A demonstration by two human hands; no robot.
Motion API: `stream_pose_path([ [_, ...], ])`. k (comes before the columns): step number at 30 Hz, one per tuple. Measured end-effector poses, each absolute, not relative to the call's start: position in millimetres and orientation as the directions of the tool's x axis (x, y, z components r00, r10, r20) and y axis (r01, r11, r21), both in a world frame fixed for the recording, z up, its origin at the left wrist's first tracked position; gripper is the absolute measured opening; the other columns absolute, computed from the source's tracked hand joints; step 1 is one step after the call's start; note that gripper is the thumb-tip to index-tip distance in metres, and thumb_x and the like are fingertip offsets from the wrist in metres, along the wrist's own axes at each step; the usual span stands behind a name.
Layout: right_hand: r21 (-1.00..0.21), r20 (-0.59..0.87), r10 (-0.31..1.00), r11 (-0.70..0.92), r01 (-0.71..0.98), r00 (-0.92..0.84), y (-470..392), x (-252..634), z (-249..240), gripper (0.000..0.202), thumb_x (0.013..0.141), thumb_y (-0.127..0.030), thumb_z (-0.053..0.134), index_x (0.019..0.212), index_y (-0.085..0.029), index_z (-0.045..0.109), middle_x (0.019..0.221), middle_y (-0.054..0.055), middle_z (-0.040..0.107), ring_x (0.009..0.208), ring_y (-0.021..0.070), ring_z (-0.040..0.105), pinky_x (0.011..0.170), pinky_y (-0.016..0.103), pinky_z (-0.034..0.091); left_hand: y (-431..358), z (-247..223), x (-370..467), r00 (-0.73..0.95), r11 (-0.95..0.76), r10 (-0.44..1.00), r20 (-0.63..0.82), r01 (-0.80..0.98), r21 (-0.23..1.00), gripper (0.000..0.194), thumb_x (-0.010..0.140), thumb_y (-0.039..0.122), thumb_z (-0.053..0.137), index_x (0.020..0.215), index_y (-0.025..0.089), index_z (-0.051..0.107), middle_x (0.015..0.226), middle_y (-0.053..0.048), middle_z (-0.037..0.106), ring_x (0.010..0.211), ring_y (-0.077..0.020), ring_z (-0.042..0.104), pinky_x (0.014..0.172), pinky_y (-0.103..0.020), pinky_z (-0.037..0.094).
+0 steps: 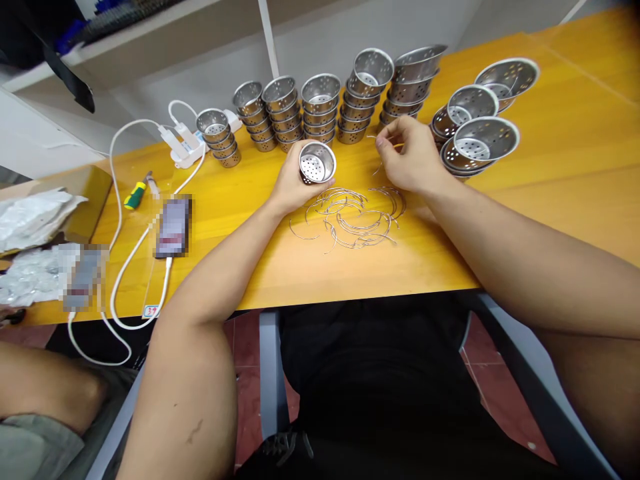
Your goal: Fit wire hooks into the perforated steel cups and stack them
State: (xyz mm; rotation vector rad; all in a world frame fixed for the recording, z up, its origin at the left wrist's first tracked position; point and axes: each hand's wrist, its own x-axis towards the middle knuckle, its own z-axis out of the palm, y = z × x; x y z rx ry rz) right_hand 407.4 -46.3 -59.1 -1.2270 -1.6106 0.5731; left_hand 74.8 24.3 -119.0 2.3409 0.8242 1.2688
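My left hand (291, 181) is wrapped round a perforated metal cup (317, 163), its open mouth turned up and toward me. To the right, my right hand (407, 152) pinches a thin curved wire (371, 137) between thumb and forefinger. Below and between the hands, a loose pile of curved metal wires (363, 223) lies on the yellow table (320, 277). Behind them stand several stacks of perforated cups (320, 100) in a row. More cups (475, 147) are stacked and tilted just right of my right hand.
On the left lie a phone (173, 228) with a white cable, a second phone (84, 279), a green and yellow screwdriver (135, 195) and plastic bags (37, 217). A power strip (187, 148) sits near the back. Another person's leg (45, 387) shows at lower left.
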Motion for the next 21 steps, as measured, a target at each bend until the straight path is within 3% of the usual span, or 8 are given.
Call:
stream_pose_path([
  [5, -0.830, 0.424, 0.905, 0.400, 0.389, -0.027, -66, 386, -40, 0.057, 0.111, -0.090, 0.090, 0.107, -0.037, 0.071, 0.107, 0.014, 0.081, 0.101, 0.0372, 0.073, 0.104, 0.067, 0.066, 25, -122, 76, 0.439, -0.793, 0.607, 0.663, 0.277, 0.543, 0.098, 0.104, 0.084, 0.097, 0.175, 0.036, 0.049, 0.170, -0.014, 0.072, 0.163, -0.0382, 0.076, 0.149, -0.066, 0.061],
  [11, -0.891, 0.355, 0.934, 0.350, 0.290, -0.037, -72, 382, -35, 0.065, 0.099, -0.099, 0.100, 0.104, -0.040, 0.072, 0.077, 0.005, 0.069, 0.098, 0.0382, 0.073, 0.093, 0.062, 0.070, 34, -129, 75, 0.459, -0.795, 0.598, 0.657, 0.236, 0.558, 0.099, 0.106, 0.096, 0.087, 0.173, 0.036, 0.047, 0.168, -0.014, 0.073, 0.160, -0.0369, 0.079, 0.144, -0.066, 0.064],
  [16, -0.888, 0.364, 0.930, 0.361, 0.286, -0.045, -78, 377, -32, 0.064, 0.098, -0.100, 0.097, 0.103, -0.041, 0.072, 0.073, 0.003, 0.061, 0.090, 0.0367, 0.068, 0.089, 0.061, 0.065, 26, -122, 77, 0.457, -0.768, 0.626, 0.632, 0.223, 0.600, 0.103, 0.100, 0.099, 0.095, 0.169, 0.036, 0.053, 0.164, -0.013, 0.077, 0.153, -0.0356, 0.083, 0.139, -0.065, 0.067],
  [21, -0.870, 0.390, 0.919, 0.389, 0.303, -0.059, -87, 363, -28, 0.064, 0.101, -0.103, 0.091, 0.108, -0.041, 0.077, 0.078, 0.005, 0.064, 0.091, 0.0378, 0.072, 0.092, 0.063, 0.071, 20, -120, 81, 0.449, -0.756, 0.642, 0.621, 0.235, 0.612, 0.104, 0.096, 0.099, 0.098, 0.168, 0.036, 0.056, 0.162, -0.011, 0.077, 0.152, -0.0357, 0.083, 0.141, -0.066, 0.067],
])
